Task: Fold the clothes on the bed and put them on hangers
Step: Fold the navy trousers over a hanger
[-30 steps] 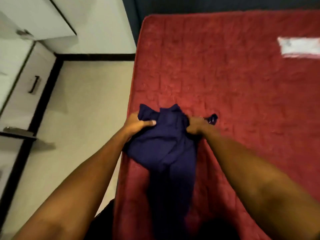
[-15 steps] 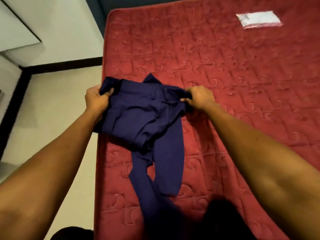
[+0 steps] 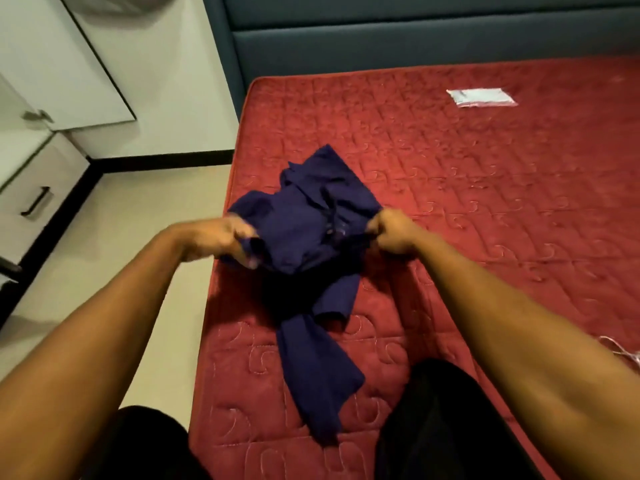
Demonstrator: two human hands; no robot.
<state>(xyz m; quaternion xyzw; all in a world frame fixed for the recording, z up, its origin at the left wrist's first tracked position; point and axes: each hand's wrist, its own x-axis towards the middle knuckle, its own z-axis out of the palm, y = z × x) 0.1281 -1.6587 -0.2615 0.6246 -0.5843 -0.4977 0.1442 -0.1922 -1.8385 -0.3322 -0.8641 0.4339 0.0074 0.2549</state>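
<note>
Navy garment (image 3: 311,233) lies bunched near the left edge of the red quilted bed (image 3: 502,209), held at both sides.
Left hand (image 3: 228,237), motion-blurred, grips the cloth at its 9 o'clock side; right hand (image 3: 391,233) pinches it at 3 o'clock; a loose length trails toward 6 o'clock. A flat packet (image 3: 481,98) lies at 1 o'clock. Headboard (image 3: 415,39) at 12 o'clock; pale floor (image 3: 138,209) and drawers (image 3: 38,188) at 9 to 10 o'clock.

left hand (image 3: 221,237): bare | right hand (image 3: 393,233): bare | forearms (image 3: 114,317): bare | trousers (image 3: 446,427): black
</note>
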